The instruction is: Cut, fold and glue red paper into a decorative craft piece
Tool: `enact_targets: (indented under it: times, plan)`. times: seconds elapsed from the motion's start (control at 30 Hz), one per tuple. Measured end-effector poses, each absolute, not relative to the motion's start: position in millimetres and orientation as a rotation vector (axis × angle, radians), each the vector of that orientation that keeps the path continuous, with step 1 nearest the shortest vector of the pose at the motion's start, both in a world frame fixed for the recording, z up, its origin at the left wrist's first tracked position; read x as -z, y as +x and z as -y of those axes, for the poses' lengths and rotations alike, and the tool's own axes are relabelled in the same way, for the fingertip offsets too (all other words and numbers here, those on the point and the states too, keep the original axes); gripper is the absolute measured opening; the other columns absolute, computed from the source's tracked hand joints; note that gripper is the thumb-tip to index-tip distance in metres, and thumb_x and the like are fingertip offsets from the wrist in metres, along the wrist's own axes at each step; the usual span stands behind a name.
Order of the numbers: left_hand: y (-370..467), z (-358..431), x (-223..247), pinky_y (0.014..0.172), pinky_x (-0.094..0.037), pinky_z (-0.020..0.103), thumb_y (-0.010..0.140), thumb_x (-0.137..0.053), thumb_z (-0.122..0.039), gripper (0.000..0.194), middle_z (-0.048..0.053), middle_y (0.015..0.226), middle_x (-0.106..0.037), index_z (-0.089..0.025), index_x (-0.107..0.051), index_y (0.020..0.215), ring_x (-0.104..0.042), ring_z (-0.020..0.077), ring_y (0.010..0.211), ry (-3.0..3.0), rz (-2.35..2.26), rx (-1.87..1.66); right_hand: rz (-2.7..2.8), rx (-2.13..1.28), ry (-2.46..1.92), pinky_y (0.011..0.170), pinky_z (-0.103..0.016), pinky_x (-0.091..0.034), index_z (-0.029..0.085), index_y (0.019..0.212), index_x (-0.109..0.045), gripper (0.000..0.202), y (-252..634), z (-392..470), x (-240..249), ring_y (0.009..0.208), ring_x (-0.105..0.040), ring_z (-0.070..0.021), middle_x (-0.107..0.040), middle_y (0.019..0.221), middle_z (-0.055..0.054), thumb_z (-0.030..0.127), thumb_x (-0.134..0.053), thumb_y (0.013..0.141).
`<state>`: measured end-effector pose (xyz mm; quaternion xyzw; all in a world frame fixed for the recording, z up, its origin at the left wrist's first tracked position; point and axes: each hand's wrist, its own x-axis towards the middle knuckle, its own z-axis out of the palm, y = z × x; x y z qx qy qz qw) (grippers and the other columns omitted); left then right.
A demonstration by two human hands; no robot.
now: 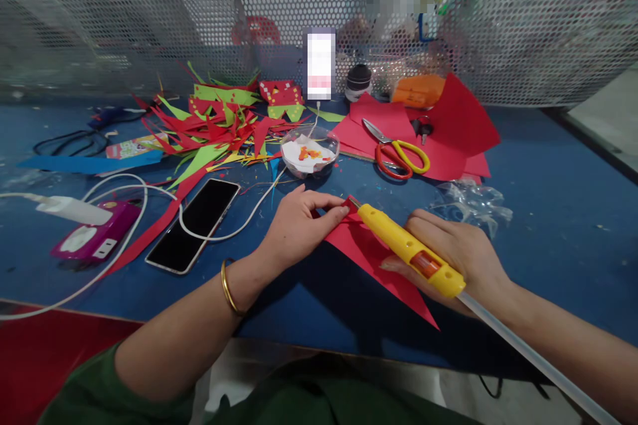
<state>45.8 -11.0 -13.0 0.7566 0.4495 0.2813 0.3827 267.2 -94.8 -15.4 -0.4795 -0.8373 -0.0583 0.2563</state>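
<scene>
My left hand (302, 226) pinches the upper corner of a piece of red paper (369, 255) between thumb and fingers. The paper slants down to the right and ends in a point. In my right hand (453, 246) is a yellow glue gun (393, 229), with a long translucent glue stick (528, 345) coming out of its back end. The gun's metal nozzle meets the red paper right beside my left fingertips. Part of the paper lies hidden behind the gun and my right hand.
Scissors (399, 153) rest on red sheets (448, 133) at the back right. A clear bowl (312, 163) holds small orange bits. Coloured paper scraps (219, 123) are heaped behind a phone (197, 226). A white cable (234, 236) crosses that phone near a purple power strip (100, 232). Crumpled plastic (473, 202) lies right.
</scene>
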Motion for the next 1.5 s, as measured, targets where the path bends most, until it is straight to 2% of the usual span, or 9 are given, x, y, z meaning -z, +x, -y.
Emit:
enact_targets:
  times: [0.5,0.83,1.03,1.5]
  plan:
    - [46.2,9.9,14.5,0.122,-0.021,0.053,0.086,-0.067,-0.028,0.015,-0.002,0.085,-0.081,-0.026,-0.082,0.088,-0.069,0.0164,0.075,1.928,-1.155,-0.724,2.251,0.148,-1.317,0.046,-0.024,-0.031,0.022,0.070,-0.045,0.046,268.1,96.0,19.1,0.046,-0.043,-0.0079,-0.045,0.065,0.004,0.056,-0.048,0.100]
    - [46.3,11.9,13.7,0.119,-0.027,0.054,0.086,-0.067,-0.027,0.015,-0.001,0.083,-0.080,-0.026,-0.082,0.087,-0.067,0.0174,0.075,1.927,-1.145,-0.739,2.278,0.198,-1.315,0.043,-0.023,-0.032,0.021,0.069,-0.047,0.049,268.0,94.4,15.4,0.045,-0.045,-0.0073,-0.046,0.063,0.004,0.058,-0.045,0.101]
    - [46.9,10.9,14.4,0.122,-0.022,0.054,0.086,-0.068,-0.026,0.014,-0.002,0.085,-0.080,-0.026,-0.081,0.086,-0.067,0.0161,0.075,1.911,-1.124,-0.749,2.284,0.217,-1.304,0.042,-0.023,-0.030,0.021,0.068,-0.045,0.049,266.9,94.0,15.4,0.044,-0.043,-0.0069,-0.046,0.063,0.004,0.058,-0.045,0.101]
    - [46.1,10.6,15.6,0.122,-0.020,0.052,0.086,-0.066,-0.029,0.015,-0.002,0.084,-0.080,-0.026,-0.081,0.087,-0.068,0.0166,0.074,1.924,-1.132,-0.733,2.289,0.226,-1.304,0.043,-0.023,-0.031,0.021,0.069,-0.046,0.048,267.2,94.8,13.8,0.043,-0.044,-0.0067,-0.046,0.063,0.005,0.057,-0.045,0.101]
